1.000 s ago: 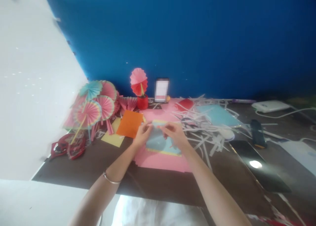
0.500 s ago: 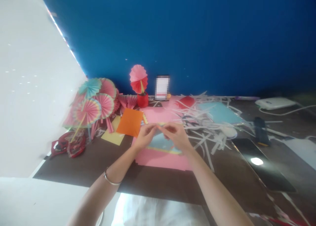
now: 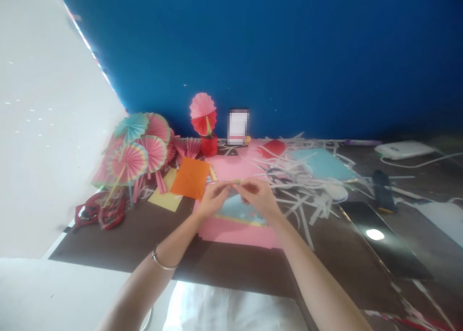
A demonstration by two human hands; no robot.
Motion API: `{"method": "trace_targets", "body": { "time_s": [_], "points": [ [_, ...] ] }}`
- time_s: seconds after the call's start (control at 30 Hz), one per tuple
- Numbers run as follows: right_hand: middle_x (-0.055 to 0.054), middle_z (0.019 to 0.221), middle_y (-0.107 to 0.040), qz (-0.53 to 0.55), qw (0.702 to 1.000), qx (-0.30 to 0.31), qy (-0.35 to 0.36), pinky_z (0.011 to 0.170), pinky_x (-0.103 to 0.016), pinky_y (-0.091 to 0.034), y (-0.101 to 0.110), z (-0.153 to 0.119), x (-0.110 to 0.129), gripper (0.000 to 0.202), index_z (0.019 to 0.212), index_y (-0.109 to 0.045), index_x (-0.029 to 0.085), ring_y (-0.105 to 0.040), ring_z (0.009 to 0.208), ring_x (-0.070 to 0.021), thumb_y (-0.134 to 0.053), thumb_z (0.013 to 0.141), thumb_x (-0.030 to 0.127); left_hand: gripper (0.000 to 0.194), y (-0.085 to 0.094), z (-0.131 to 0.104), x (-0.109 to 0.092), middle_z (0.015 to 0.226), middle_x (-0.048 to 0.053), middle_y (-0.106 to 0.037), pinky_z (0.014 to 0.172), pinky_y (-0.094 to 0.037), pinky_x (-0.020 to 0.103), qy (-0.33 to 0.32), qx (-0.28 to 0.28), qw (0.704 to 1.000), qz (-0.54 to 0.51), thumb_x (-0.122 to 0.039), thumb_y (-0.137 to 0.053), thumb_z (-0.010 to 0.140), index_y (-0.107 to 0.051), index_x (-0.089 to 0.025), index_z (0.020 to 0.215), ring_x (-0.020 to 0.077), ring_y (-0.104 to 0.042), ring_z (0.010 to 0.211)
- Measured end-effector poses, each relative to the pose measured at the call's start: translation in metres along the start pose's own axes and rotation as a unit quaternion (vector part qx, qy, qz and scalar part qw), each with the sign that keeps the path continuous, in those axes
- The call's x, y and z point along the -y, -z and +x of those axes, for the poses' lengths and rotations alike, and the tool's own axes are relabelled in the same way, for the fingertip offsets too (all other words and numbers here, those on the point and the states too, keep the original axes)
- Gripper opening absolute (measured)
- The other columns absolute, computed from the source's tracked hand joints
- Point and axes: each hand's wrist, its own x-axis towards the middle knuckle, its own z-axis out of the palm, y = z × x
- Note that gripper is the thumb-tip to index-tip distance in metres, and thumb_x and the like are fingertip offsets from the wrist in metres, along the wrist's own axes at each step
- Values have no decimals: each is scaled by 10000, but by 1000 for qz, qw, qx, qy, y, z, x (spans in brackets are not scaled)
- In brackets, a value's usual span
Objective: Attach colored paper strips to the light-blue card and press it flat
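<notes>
Folded paper strip (image 3: pixel 237 181) pinched between left hand (image 3: pixel 213 200) and right hand (image 3: pixel 258 198): matt. Beneath hands, pink paper sheet (image 3: pixel 235 234), matt. Right of them, phone (image 3: pixel 383 241), glossy glass.

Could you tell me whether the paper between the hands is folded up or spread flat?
Folded: the paper strip shows only as a narrow band pinched between the left hand and right hand.

The two hands, left hand (image 3: pixel 213 199) and right hand (image 3: pixel 257 198), meet above a stack of paper sheets (image 3: pixel 237 225) lying on the table (image 3: pixel 144 239) before the person. Left of the stack lies a folded sheet (image 3: pixel 190 177), with paper fans (image 3: pixel 139 150) farther left. A heap of paper strips (image 3: pixel 304 186) lies to the right, a phone (image 3: pixel 383 244) beyond it. A small pot (image 3: pixel 209 145) stands behind, against the wall (image 3: pixel 289 56).
</notes>
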Motion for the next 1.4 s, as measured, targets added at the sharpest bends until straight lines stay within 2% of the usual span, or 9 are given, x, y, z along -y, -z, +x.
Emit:
{"method": "trace_targets", "body": {
  "time_s": [0.27,0.5,0.77,0.93,1.13,1.23,1.4],
  "points": [
    [56,414,-460,15,1000,-5,5,374,-188,-323,-1,1,-3,294,600,-541,169,-409,372,-67,-647,698,424,241,0,0,-1,719,39,-652,590,-443,211,2,4,1000,3,-294,-489,816,-677,-152,865,126,-576,679],
    [55,407,-465,13,1000,-10,-2,363,-185,-321,-1,1,-2,286,609,-545,169,-408,360,-66,-647,700,420,237,-1,-1,0,616,-1,-583,510,-401,194,23,5,999,-23,-303,-500,809,-663,-140,864,76,-469,513],
    [50,418,-475,1,1000,-23,-6,349,-186,-340,-2,-2,4,312,598,-535,175,-408,356,-67,-638,687,455,250,0,-1,-2,703,18,-626,534,-411,194,5,15,1000,-19,-307,-488,819,-671,-151,888,79,-487,552],
    [50,411,-477,6,1000,-18,-3,350,-188,-341,-1,0,-1,315,597,-542,177,-426,361,-73,-636,690,463,270,0,-2,0,729,28,-634,514,-413,202,25,16,999,-29,-336,-499,807,-675,-151,895,86,-494,544],
    [43,419,-484,-10,1000,-21,-15,312,-183,-335,-2,-1,-1,324,611,-549,177,-420,351,-76,-630,681,483,290,0,-2,-3,774,54,-662,618,-444,245,11,12,998,-58,-383,-540,780,-678,-140,856,124,-551,640],
    [45,423,-481,-15,999,-26,-30,289,-174,-319,-2,-3,2,318,623,-556,180,-424,355,-79,-628,676,485,307,-2,-2,-8,717,44,-649,617,-422,239,4,-2,1000,-14,-413,-534,790,-671,-138,798,125,-545,634],
    [28,441,-511,-23,999,-13,-30,336,-192,-367,0,-3,8,295,645,-615,166,-458,380,-86,-620,691,457,367,-3,-2,-11,595,6,-566,571,-368,219,-17,-47,995,84,-421,-450,842,-630,-141,690,104,-470,558]
  ]
}}
